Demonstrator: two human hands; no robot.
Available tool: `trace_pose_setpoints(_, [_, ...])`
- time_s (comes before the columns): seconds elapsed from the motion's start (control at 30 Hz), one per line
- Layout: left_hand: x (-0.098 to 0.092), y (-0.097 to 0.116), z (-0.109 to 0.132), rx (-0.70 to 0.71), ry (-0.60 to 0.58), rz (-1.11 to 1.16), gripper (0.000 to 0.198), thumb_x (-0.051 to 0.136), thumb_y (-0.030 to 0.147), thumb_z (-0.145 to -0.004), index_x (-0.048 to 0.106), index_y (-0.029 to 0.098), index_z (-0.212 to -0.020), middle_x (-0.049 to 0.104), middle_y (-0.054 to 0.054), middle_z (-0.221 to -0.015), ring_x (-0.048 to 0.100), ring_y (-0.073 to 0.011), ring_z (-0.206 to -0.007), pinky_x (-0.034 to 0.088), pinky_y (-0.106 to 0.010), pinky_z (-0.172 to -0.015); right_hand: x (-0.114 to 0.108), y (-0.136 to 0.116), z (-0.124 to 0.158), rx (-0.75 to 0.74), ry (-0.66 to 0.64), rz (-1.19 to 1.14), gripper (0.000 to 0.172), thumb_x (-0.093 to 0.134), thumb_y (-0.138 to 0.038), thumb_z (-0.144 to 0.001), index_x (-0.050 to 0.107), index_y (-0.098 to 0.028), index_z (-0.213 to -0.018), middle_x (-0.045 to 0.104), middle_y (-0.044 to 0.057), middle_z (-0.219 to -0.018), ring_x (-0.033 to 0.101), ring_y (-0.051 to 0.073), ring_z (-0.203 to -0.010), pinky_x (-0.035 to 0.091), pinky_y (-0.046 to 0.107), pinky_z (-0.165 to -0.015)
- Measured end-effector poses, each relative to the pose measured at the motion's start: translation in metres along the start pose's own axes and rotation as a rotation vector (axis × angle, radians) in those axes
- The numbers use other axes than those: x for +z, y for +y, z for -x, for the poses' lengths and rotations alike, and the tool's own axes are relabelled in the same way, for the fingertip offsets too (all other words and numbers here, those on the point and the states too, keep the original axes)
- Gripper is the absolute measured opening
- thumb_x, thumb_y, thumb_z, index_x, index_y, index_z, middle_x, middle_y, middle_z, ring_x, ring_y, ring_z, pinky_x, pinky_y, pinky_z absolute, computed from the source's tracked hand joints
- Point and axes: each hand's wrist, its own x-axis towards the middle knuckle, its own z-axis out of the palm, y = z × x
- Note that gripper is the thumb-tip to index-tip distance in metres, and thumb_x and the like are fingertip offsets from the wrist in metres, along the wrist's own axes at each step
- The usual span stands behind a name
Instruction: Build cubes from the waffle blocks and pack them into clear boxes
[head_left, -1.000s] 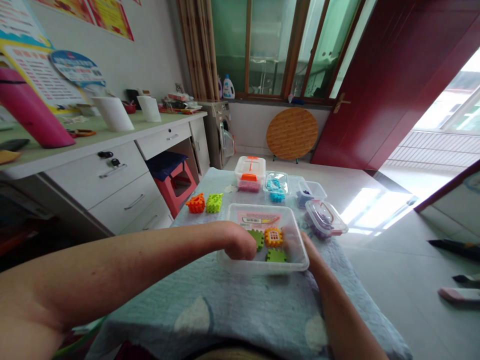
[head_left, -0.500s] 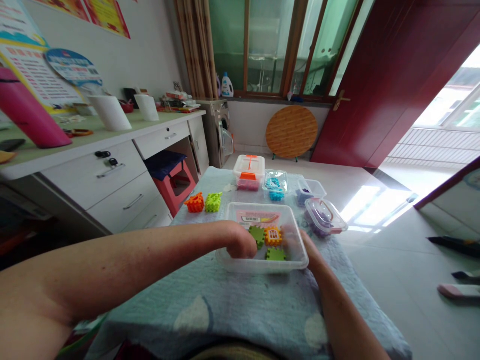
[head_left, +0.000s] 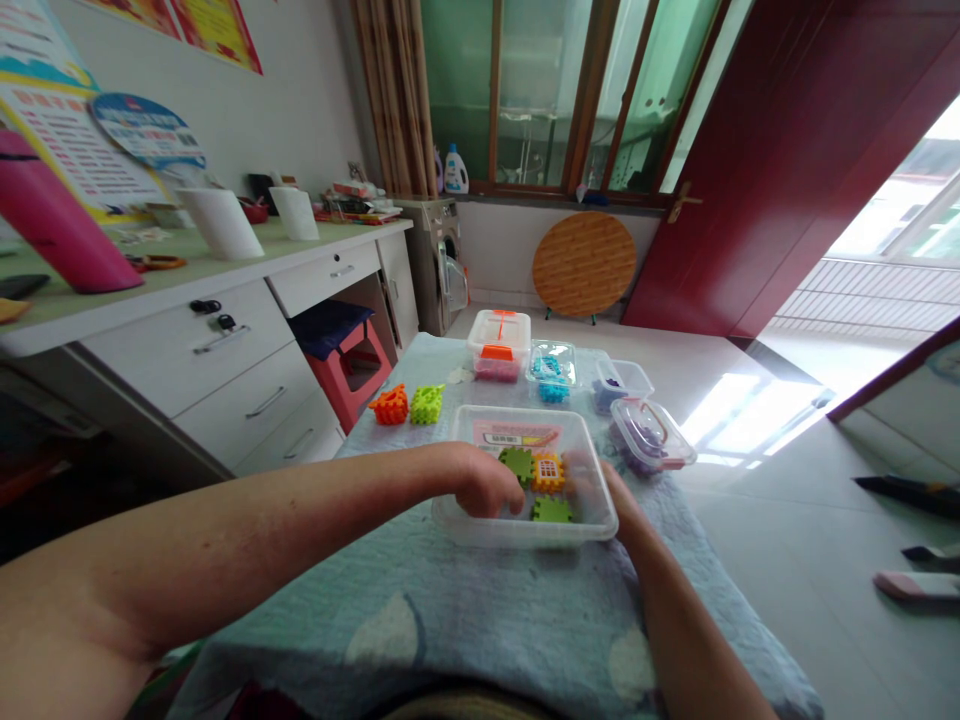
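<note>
A clear plastic box sits before me on the cloth-covered table. Inside, a green notched puzzle piece stands tilted against a yellow piece with a white window grid. Another green piece lies flat on the box floor, nearer to me. My left hand reaches over the left rim, its fingers curled at the tilted green piece. My right hand is at the box's right side, close to the yellow piece; its fingers are too faint to make out.
An orange piece and a lime piece stand at the table's back left. Behind the box are an orange-latched container, a tub of blue pieces and two tubs of purple pieces. A red stool stands beyond the table.
My left hand has shifted slightly right, one finger now sticking out more. The tilted green piece and the yellow piece have moved a little to the right. My right hand is nearly unmoved.
</note>
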Motion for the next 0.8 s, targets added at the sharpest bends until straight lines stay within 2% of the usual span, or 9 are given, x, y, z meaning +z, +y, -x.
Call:
trace_pose_setpoints(0.07, [-0.01, 0.005, 0.013, 0.025, -0.012, -0.033, 0.038, 0.057, 0.005, -0.067, 0.068, 0.022, -0.1, 0.071, -0.002, -0.094, 0.062, -0.018, -0.085, 0.046, -0.026, -0.075, 0.001, -0.002, 0.001, 0.006, -0.012, -0.003, 0.036, 0.072, -0.042, -0.065, 0.07, -0.019, -0.092, 0.07, 0.005, -0.081, 0.061, 0.02, -0.067, 0.05, 0.029, -0.056])
trace_pose_setpoints(0.13, [-0.022, 0.009, 0.032, 0.051, 0.062, -0.04, 0.035, 0.053, 0.005, -0.073, 0.068, 0.02, -0.101, 0.071, -0.004, -0.103, 0.062, -0.017, -0.091, 0.045, -0.026, -0.079, 0.001, -0.004, 0.001, 0.007, -0.021, -0.009, 0.034, 0.071, -0.042, -0.066, 0.069, -0.018, -0.091, 0.07, 0.005, -0.08, 0.06, 0.02, -0.067, 0.05, 0.03, -0.057])
trace_pose_setpoints(0.23, [-0.04, 0.0, 0.063, 0.014, 0.324, 0.075, 0.028, 0.048, 0.011, -0.084, 0.065, 0.02, -0.104, 0.07, -0.002, -0.102, 0.062, -0.0132, -0.089, 0.044, -0.024, -0.081, 0.001, -0.006, 0.001, -0.024, -0.009, 0.006, 0.03, 0.071, -0.04, -0.066, 0.068, -0.018, -0.085, 0.068, 0.004, -0.079, 0.059, 0.02, -0.067, 0.05, 0.031, -0.06])
trace_pose_setpoints(0.33, [-0.051, -0.03, 0.089, -0.106, 0.627, 0.149, 0.031, 0.044, 0.013, -0.087, 0.06, 0.017, -0.114, 0.067, -0.003, -0.112, 0.061, -0.0122, -0.1, 0.042, -0.024, -0.089, 0.0, -0.005, -0.001, -0.066, -0.015, 0.012, 0.027, 0.073, -0.04, -0.064, 0.068, -0.019, -0.081, 0.068, 0.005, -0.082, 0.059, 0.021, -0.069, 0.05, 0.032, -0.062])
trace_pose_setpoints(0.43, [-0.051, -0.074, 0.099, -0.3, 0.759, 0.083, 0.038, 0.047, 0.013, -0.083, 0.055, 0.013, -0.12, 0.063, -0.007, -0.122, 0.059, -0.0147, -0.108, 0.041, -0.026, -0.095, 0.0, 0.0, -0.002, -0.038, -0.027, -0.034, 0.029, 0.072, -0.043, -0.066, 0.069, -0.021, -0.084, 0.068, 0.006, -0.082, 0.06, 0.023, -0.069, 0.05, 0.034, -0.061])
trace_pose_setpoints(0.5, [-0.045, -0.102, 0.096, -0.402, 0.723, -0.01, 0.046, 0.054, 0.014, -0.078, 0.052, 0.012, -0.124, 0.059, -0.011, -0.129, 0.055, -0.0186, -0.116, 0.038, -0.028, -0.1, 0.0, 0.003, -0.002, -0.013, -0.018, -0.059, 0.029, 0.072, -0.043, -0.066, 0.068, -0.021, -0.084, 0.068, 0.006, -0.081, 0.06, 0.023, -0.069, 0.05, 0.034, -0.06])
trace_pose_setpoints(0.6, [-0.03, -0.13, 0.083, -0.516, 0.572, -0.103, 0.068, 0.064, 0.019, -0.068, 0.045, 0.013, -0.133, 0.052, -0.015, -0.137, 0.05, -0.0257, -0.122, 0.038, -0.032, -0.102, 0.001, 0.005, -0.002, -0.022, -0.005, -0.063, 0.029, 0.073, -0.04, -0.064, 0.068, -0.02, -0.084, 0.068, 0.006, -0.084, 0.06, 0.023, -0.07, 0.05, 0.033, -0.061])
trace_pose_setpoints(0.7, [-0.019, -0.142, 0.068, -0.588, 0.485, -0.157, 0.084, 0.072, 0.023, -0.06, 0.04, 0.016, -0.138, 0.047, -0.016, -0.141, 0.042, -0.0318, -0.128, 0.034, -0.042, -0.104, 0.002, 0.001, -0.001, -0.013, -0.001, -0.067, 0.026, 0.071, -0.036, -0.064, 0.067, -0.019, -0.082, 0.067, 0.004, -0.077, 0.058, 0.021, -0.066, 0.049, 0.031, -0.058])
trace_pose_setpoints(0.8, [-0.013, -0.147, 0.058, -0.627, 0.453, -0.183, 0.094, 0.075, 0.023, -0.056, 0.034, 0.018, -0.141, 0.047, -0.018, -0.14, 0.038, -0.0336, -0.13, 0.027, -0.05, -0.107, 0.004, -0.006, 0.0, 0.002, 0.025, -0.055, 0.022, 0.07, -0.032, -0.063, 0.067, -0.018, -0.08, 0.062, 0.001, -0.067, 0.054, 0.017, -0.058, 0.046, 0.029, -0.054])
